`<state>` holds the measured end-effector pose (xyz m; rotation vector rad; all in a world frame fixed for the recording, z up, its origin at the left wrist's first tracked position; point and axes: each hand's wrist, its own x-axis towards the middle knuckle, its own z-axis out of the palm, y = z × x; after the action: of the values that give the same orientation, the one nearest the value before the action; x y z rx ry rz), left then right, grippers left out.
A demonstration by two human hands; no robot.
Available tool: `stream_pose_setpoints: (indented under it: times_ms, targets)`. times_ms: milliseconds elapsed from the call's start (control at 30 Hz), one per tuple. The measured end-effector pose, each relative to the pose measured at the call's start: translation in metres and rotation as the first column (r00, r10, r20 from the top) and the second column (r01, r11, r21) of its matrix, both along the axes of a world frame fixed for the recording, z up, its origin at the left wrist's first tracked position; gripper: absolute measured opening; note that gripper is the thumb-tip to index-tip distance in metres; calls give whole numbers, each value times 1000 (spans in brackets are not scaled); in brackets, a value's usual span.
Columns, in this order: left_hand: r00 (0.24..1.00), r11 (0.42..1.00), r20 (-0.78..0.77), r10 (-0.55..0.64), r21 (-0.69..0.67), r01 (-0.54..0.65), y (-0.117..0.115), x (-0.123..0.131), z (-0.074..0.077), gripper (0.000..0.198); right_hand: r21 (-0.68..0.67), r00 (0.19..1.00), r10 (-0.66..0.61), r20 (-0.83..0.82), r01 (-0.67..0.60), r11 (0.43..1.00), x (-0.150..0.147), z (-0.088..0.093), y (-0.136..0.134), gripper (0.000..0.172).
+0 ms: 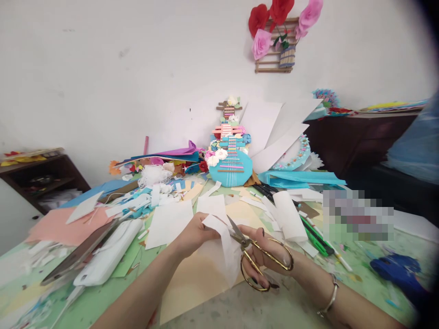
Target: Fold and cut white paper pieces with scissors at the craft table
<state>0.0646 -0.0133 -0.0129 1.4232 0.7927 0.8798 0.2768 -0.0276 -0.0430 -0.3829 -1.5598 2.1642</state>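
Salmon sheet [72, 224], left of the frame: lay flat, scraps about it; just beside it, a white long-bodied device [109, 253] sat slantwise. I took the pair as the bound on leftward room.

Left hand [200, 233], centre: I saw its grip drawn to a pinch, thumb against fingers, on the upper end of the strip.

White paper strip [224, 242], centre, above a beige sheet [192, 283]: bent over at the top, lower end hanging. I judged it very light, limp, not slippery, easily creased or torn; best taken by its upper end, fingertips away from the blades.

Scissors [244, 242], right of centre: blades slightly parted, tips toward the upper left, beside the strip; I could not tell whether paper lay between them. Judged stiff and heavier, smooth at the gold-coloured loops, the place to hold.

Right hand [270, 250], right of centre: grip curled around those loops.

White paper roll [288, 214] and green-and-black tool [316, 238], right: hemmed the right hand's far side.

Tabletop [260, 315], bottom centre: offered me the most room; I saw no near edge.
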Motion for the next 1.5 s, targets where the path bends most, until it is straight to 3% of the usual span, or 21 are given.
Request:
stream_pose_setpoints:
  times_ms: [367,533,867,1033,1167,1267,1400,1500]
  targets:
    - [1000,1000,-20,-7,29,7,2,-1,-3,23,17,997,71,-25,-71,997,1,0,2,84]
    - [999,996,-26,-22,82,24,-2,4,0,23,37,999,33,-40,-32,999,-1,0,0,81]
    - [994,999,-111,-1,52,7,-3,3,-6,24,47,999,-34,-7,35,998,-3,-3,3,75]
    - [994,994,38,-99,46,97,1,-5,-11,38,87,999,-25,44,21,996,-1,8,0,73]
    - [956,984,241,-167,-16,176,-2,-8,-7,46,150,1000,-7,26,3,989,3,11,-1,67]
    - [942,976,289,-171,-84,202,-4,-7,-4,55,177,999,6,45,-14,984,4,9,0,63]
    - [979,985,165,-123,-100,141,-2,-4,-2,29,196,996,-16,93,-3,981,5,5,2,58]
    - [991,990,78,-107,-83,113,0,-2,-2,21,196,996,-23,88,5,981,5,3,2,59]
